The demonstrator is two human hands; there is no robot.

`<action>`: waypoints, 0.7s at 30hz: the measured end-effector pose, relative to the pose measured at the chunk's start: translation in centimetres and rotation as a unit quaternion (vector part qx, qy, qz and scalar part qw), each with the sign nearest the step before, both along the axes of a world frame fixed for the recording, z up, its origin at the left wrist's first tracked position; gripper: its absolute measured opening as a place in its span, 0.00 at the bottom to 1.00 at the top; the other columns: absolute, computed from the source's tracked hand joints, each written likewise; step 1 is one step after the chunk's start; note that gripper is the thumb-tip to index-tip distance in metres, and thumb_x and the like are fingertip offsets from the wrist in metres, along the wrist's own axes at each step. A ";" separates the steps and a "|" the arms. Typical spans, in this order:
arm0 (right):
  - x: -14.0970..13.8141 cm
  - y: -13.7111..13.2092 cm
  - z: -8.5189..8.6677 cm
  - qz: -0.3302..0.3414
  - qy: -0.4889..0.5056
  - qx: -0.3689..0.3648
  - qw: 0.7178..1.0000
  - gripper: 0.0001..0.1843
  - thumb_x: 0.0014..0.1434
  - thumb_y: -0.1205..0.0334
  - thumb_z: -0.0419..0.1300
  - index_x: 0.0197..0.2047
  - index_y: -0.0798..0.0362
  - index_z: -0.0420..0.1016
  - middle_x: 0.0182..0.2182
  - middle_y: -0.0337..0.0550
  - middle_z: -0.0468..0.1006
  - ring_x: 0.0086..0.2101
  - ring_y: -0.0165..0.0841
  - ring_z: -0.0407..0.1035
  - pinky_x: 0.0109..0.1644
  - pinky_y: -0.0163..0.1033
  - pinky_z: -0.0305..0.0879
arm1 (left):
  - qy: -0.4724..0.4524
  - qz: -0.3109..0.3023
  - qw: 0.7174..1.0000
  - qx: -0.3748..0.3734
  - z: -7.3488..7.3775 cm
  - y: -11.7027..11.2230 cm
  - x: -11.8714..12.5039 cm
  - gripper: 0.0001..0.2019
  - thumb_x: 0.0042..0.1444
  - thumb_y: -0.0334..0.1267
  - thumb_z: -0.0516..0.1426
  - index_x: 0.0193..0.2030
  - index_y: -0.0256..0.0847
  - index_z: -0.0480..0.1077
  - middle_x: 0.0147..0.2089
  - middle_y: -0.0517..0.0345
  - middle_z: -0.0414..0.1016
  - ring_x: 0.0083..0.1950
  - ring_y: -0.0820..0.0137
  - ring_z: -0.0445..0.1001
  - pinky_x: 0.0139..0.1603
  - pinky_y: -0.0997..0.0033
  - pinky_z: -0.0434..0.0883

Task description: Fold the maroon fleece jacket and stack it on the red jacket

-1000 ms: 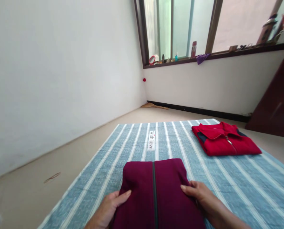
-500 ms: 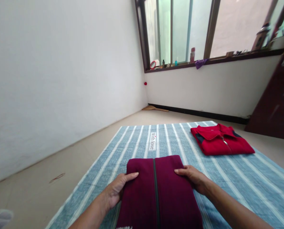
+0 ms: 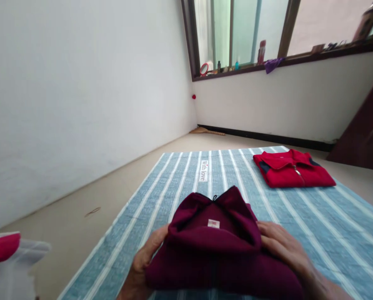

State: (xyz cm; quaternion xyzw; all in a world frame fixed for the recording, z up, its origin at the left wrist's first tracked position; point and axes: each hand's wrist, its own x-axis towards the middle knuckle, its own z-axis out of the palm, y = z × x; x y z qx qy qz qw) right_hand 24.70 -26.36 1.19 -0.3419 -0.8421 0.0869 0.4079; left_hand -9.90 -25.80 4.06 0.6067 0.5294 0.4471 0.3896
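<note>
"Holding what?"

"Clasping a folded maroon zip jacket (image 3: pixel 186 264) between both hands, curling the left hand (image 3: pixel 144 260) round one side and laying the right hand (image 3: pixel 288 248) along the other."

"Lying where, exactly?"

"Sitting squarely between the palms, touching both, over the blue striped cloth (image 3: pixel 127 246); not showing whether resting on it or hanging just above. Showing a folded red jacket (image 3: pixel 302 177) well apart, farther off to the right."

"Handling how?"

"Probably feeling light, soft and limp, hardly slippery, not fragile; likely sagging or losing its folds under a one-sided grip."

"Gripping best where?"

"Probably taking hold low along both folded sides, catching every layer, and avoiding the loose, gaping collar (image 3: pixel 214 243) around the white label (image 3: pixel 213 223)."
</note>
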 end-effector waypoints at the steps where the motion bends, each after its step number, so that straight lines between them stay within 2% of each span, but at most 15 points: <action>1: 0.1 -1.1 -1.4 -0.002 -0.043 0.029 0.999 0.17 0.65 0.67 0.45 0.52 0.49 0.68 0.51 0.45 0.73 0.53 0.37 0.65 0.55 0.41 0.65 | 0.035 -0.026 0.999 0.005 -1.4 -1.2 -0.3 0.17 0.52 0.45 0.59 0.49 0.52 0.75 0.53 0.61 0.75 0.55 0.58 0.71 0.59 0.65 0.67; 4: 0.7 -3.8 -4.5 0.010 -0.131 0.072 0.989 0.18 0.65 0.68 0.45 0.57 0.52 0.64 0.54 0.49 0.71 0.57 0.38 0.60 0.56 0.43 0.65 | 0.148 -0.091 0.984 0.039 -4.4 -3.8 -1.4 0.20 0.52 0.40 0.60 0.53 0.57 0.71 0.56 0.63 0.72 0.56 0.58 0.71 0.60 0.62 0.66; 7: 1.5 -5.1 -5.2 -0.007 -0.145 0.073 0.987 0.20 0.64 0.72 0.45 0.58 0.51 0.62 0.55 0.48 0.71 0.59 0.36 0.58 0.56 0.43 0.66 | 0.200 -0.056 0.977 0.041 -5.0 -4.9 -2.7 0.23 0.50 0.39 0.62 0.54 0.58 0.70 0.56 0.65 0.72 0.56 0.57 0.71 0.60 0.59 0.66; 9: 2.0 -5.6 -4.9 -0.031 -0.141 0.067 0.987 0.21 0.62 0.74 0.46 0.56 0.51 0.64 0.54 0.48 0.71 0.58 0.35 0.60 0.54 0.41 0.67 | 0.217 0.009 0.975 0.054 -4.2 -5.1 -3.0 0.18 0.49 0.38 0.63 0.49 0.54 0.74 0.50 0.63 0.77 0.51 0.58 0.74 0.59 0.61 0.68; 11: 2.2 -6.1 -4.3 -0.066 -0.123 0.067 0.988 0.22 0.59 0.76 0.46 0.55 0.53 0.65 0.53 0.48 0.72 0.56 0.35 0.62 0.53 0.40 0.68 | 0.247 0.064 0.961 0.107 -2.6 -5.4 -2.7 0.15 0.49 0.36 0.63 0.45 0.50 0.76 0.47 0.60 0.78 0.48 0.60 0.76 0.57 0.65 0.69; 13: 1.8 -6.5 -3.3 -0.102 -0.097 0.066 0.988 0.21 0.59 0.75 0.48 0.53 0.54 0.66 0.52 0.50 0.73 0.55 0.35 0.64 0.53 0.40 0.68 | 0.285 0.072 0.937 0.192 -0.6 -5.9 -1.4 0.16 0.50 0.34 0.62 0.47 0.47 0.75 0.48 0.58 0.78 0.48 0.61 0.76 0.57 0.66 0.69; 15: 0.9 -6.8 -1.9 -0.119 -0.067 0.074 0.988 0.18 0.59 0.73 0.52 0.52 0.55 0.67 0.50 0.51 0.73 0.53 0.37 0.65 0.53 0.42 0.68 | 0.319 0.036 0.904 0.282 1.3 -6.5 0.7 0.18 0.51 0.32 0.60 0.50 0.46 0.73 0.51 0.56 0.76 0.51 0.61 0.74 0.57 0.64 0.69; 17: -0.4 -6.9 -0.3 -0.118 -0.039 0.096 0.988 0.17 0.58 0.72 0.54 0.52 0.57 0.67 0.50 0.53 0.73 0.53 0.38 0.66 0.54 0.44 0.67 | 0.354 -0.023 0.871 0.341 2.8 -7.0 3.1 0.17 0.52 0.30 0.59 0.50 0.44 0.72 0.53 0.54 0.75 0.53 0.61 0.72 0.57 0.64 0.69; 19: -2.0 -6.9 1.0 -0.112 -0.022 0.119 0.986 0.17 0.57 0.73 0.55 0.51 0.58 0.68 0.50 0.55 0.73 0.54 0.41 0.64 0.54 0.46 0.67 | 0.396 -0.082 0.843 0.355 3.4 -7.2 5.4 0.15 0.54 0.29 0.57 0.49 0.41 0.72 0.54 0.52 0.74 0.56 0.61 0.71 0.57 0.63 0.69; 21: -3.6 -6.8 1.7 -0.115 -0.015 0.135 0.984 0.16 0.57 0.74 0.54 0.50 0.59 0.69 0.50 0.56 0.73 0.55 0.42 0.64 0.54 0.48 0.67 | 0.438 -0.124 0.824 0.338 3.0 -7.2 7.0 0.14 0.55 0.30 0.55 0.48 0.39 0.72 0.55 0.50 0.73 0.57 0.60 0.70 0.57 0.62 0.69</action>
